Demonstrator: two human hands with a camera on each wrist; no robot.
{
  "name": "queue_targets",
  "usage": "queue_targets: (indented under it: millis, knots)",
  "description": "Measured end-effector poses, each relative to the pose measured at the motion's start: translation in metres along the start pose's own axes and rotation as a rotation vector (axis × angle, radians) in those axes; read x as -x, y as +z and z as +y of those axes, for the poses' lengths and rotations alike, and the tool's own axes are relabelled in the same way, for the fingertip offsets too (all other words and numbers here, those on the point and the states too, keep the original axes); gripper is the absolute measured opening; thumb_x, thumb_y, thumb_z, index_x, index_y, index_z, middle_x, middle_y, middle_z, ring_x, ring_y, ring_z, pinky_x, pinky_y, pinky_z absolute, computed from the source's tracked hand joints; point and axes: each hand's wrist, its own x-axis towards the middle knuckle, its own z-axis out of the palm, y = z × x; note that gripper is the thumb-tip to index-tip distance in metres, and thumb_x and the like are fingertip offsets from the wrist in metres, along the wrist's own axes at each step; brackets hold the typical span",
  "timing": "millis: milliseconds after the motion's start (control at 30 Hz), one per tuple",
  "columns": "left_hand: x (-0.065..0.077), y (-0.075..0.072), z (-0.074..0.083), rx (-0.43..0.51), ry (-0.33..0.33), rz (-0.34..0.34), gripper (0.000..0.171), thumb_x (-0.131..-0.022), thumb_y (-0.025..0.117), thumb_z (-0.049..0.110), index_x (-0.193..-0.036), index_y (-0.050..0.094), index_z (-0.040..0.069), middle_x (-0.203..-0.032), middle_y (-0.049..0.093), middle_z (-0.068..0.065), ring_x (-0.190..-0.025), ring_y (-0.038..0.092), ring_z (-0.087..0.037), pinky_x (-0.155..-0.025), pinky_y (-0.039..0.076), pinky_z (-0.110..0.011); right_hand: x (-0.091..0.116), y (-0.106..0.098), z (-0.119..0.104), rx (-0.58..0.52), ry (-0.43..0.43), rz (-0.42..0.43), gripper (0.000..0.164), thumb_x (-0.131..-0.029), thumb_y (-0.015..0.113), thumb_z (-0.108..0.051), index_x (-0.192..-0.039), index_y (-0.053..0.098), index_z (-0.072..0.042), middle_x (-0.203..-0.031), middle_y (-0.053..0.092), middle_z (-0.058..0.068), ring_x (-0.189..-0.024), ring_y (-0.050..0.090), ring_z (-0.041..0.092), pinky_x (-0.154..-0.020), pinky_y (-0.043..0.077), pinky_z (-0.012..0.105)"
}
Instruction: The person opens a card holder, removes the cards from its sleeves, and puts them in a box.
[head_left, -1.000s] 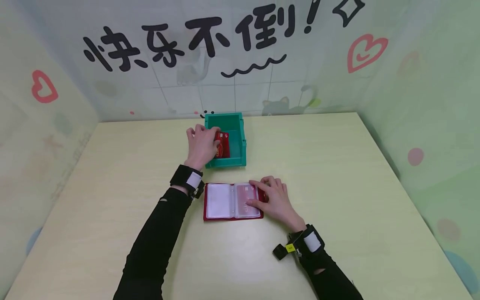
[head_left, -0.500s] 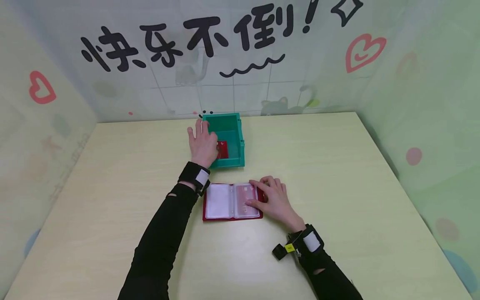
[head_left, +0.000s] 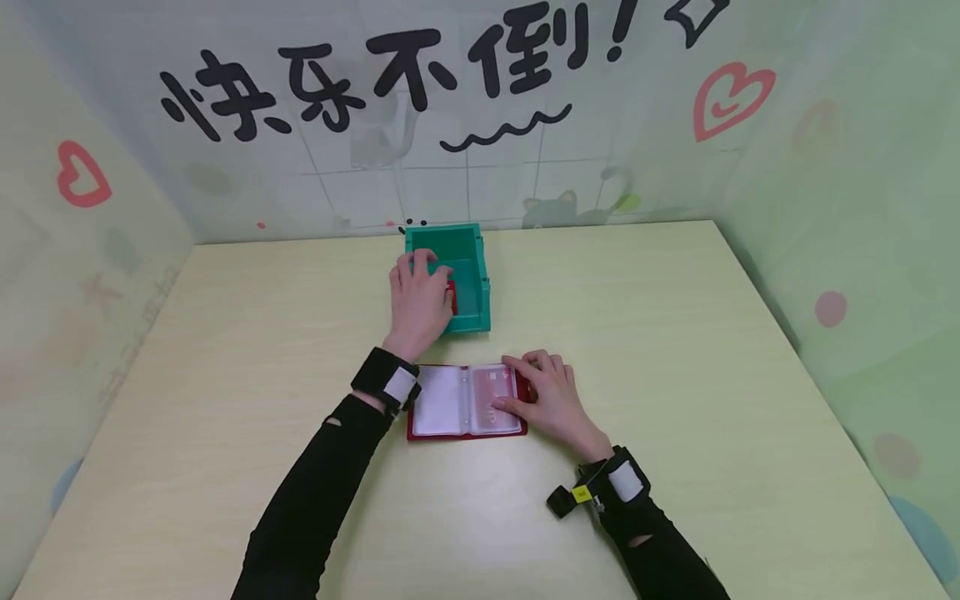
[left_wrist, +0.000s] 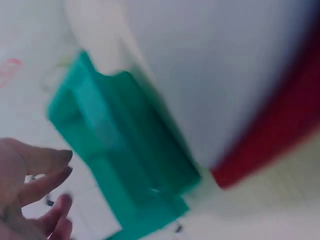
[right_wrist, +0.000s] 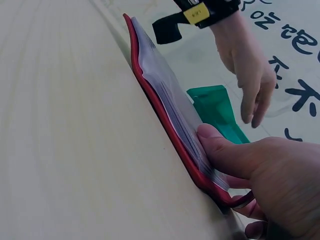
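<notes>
A red card holder [head_left: 438,403] lies spread on the table, its clear sleeves showing. A reddish card [head_left: 489,392] sits in the right-hand sleeve. My right hand [head_left: 553,402] grips the holder's right edge; in the right wrist view its thumb [right_wrist: 212,142] presses the pages while fingers go under the cover. My left hand [head_left: 420,300] is over the left side of the teal bin [head_left: 486,287], fingers bent and apart. Beside the thumb a red card [head_left: 453,298] shows in the bin, mostly hidden by the hand. Nothing is seen between the left fingers [left_wrist: 47,160] in the left wrist view.
The bin stands at the back of the pale wooden table [head_left: 637,333], near the printed rear wall [head_left: 337,192]. Side walls rise at left and right. A small black wrist camera [head_left: 561,502] sticks out from the right wrist.
My left hand dipped left and forward over the bin, then shifted right, covering more of the red card. The right hand and the card holder stay put.
</notes>
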Motion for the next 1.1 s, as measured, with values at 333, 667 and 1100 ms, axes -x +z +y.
queue_targets:
  millis: [333, 667, 1100]
  knots:
    - [0.074, -0.009, 0.025, 0.331, -0.033, -0.399, 0.043, -0.094, 0.071, 0.026, -0.129, 0.063, 0.002, -0.109, 0.066, -0.013, -0.094, 0.060, -0.024, -0.082, 0.058, -0.037, -0.003, -0.001, -0.002, -0.001, 0.024, 0.013, 0.063, -0.082, 0.081, -0.042, -0.136, 0.061, -0.015, -0.124, 0.053, 0.013, -0.116, 0.043, 0.030, -0.095, 0.033, 0.046]
    - [0.097, 0.015, 0.003, 0.574, -0.037, -0.389, 0.050, -0.098, 0.065, 0.029, -0.142, 0.054, 0.010, -0.135, 0.062, -0.011, -0.101, 0.058, -0.023, -0.086, 0.054, -0.035, -0.002, 0.002, -0.005, -0.010, 0.013, 0.036, 0.062, -0.082, 0.080, -0.045, -0.134, 0.063, -0.017, -0.119, 0.053, 0.011, -0.111, 0.043, 0.028, -0.090, 0.031, 0.042]
    - [0.099, 0.016, -0.010, 0.568, -0.135, -0.238, 0.043, -0.095, 0.069, 0.027, -0.133, 0.060, 0.010, -0.104, 0.057, -0.011, -0.104, 0.051, -0.027, -0.082, 0.045, -0.035, -0.001, 0.001, -0.003, -0.047, -0.023, 0.048, 0.045, -0.092, 0.072, -0.029, -0.135, 0.065, -0.015, -0.119, 0.056, 0.015, -0.112, 0.044, 0.030, -0.090, 0.032, 0.044]
